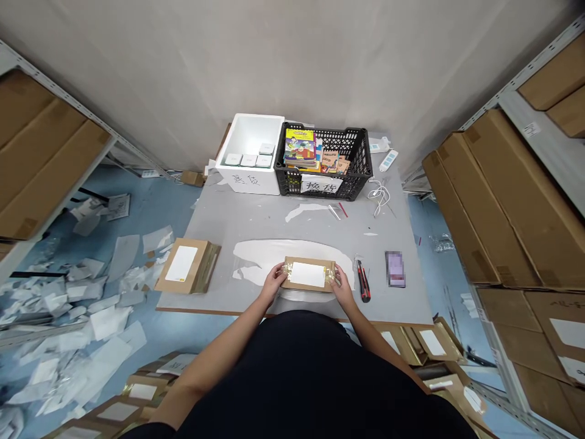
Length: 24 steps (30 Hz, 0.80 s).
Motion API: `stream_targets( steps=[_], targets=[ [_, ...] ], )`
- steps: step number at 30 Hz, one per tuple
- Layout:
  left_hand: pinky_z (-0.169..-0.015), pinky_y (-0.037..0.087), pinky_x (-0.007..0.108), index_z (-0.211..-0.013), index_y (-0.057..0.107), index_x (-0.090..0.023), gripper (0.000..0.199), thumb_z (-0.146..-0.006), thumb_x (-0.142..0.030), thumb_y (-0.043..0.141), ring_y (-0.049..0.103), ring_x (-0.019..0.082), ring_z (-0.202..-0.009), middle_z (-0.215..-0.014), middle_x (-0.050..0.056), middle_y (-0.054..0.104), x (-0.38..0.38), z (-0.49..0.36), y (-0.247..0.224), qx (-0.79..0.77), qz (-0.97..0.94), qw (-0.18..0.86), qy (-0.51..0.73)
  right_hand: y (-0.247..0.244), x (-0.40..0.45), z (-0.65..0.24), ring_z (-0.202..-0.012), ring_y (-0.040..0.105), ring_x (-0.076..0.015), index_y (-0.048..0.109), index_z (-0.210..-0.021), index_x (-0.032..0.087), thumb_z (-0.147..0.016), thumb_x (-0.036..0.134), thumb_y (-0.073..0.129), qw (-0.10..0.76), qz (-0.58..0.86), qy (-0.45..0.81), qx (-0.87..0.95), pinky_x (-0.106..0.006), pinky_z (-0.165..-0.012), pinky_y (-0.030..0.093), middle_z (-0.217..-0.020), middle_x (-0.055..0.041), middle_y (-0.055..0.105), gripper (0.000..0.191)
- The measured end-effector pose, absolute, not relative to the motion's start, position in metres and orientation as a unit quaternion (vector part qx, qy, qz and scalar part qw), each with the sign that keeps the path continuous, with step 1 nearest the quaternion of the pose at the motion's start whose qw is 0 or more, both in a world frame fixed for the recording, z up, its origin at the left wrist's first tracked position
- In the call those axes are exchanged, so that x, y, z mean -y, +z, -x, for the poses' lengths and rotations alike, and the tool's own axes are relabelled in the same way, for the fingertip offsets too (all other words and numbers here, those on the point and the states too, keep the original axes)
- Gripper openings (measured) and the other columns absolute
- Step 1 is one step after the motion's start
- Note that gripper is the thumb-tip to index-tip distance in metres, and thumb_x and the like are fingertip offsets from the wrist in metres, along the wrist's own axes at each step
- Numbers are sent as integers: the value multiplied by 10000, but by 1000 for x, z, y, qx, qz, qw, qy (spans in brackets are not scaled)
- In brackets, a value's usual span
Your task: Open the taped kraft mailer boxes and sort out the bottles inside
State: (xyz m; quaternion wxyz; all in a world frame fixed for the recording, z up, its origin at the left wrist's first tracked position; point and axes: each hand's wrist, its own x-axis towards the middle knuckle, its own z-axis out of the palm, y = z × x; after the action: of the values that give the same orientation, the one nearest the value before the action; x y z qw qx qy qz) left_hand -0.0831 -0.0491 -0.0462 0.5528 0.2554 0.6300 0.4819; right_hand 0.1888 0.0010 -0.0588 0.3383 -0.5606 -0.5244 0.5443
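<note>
A small brown cardboard parcel (308, 274) with a white label and clear tape at both ends lies at the table's front edge, in front of my body. My left hand (274, 281) grips its left end, and my right hand (340, 284) has hold of the right end. Beneath the parcel is a pale worn patch (256, 250) of the tabletop. Just right of my right hand rests a red and black utility knife (364, 281). To the left stands a stack of brown parcels (185, 268), the top one labelled white.
At the back sit a white foam box (251, 183) with small boxes and a black crate (361, 177) with books. A phone (395, 269), a cable (378, 194) and a power strip (388, 160) lie right. Shelves with cartons (512, 201) flank the table; paper scraps (105, 329) litter the floor.
</note>
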Motion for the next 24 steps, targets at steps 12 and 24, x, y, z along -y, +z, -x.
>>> stream_targets(
  steps=[12,24],
  targets=[
    [-918,454,359,-1178,568,-220,578,-766,-621,627,550,256,-1205,-1325,123,572,57,85,-62,-657,-134,625,401,-39,4,-189,-1318,404,-301,514,-1373,251,-914,315,437,212,493,345,770,-525,-1123,320,-1351,-107,514,470],
    [-807,455,296,-1052,596,-219,448,-707,-465,744,580,158,-779,-767,-16,583,26,68,-7,-615,-330,545,465,-37,-6,-183,-1222,523,-272,617,-1239,237,-859,571,450,333,559,529,544,-472,-1107,351,-1265,-99,597,533]
  ],
)
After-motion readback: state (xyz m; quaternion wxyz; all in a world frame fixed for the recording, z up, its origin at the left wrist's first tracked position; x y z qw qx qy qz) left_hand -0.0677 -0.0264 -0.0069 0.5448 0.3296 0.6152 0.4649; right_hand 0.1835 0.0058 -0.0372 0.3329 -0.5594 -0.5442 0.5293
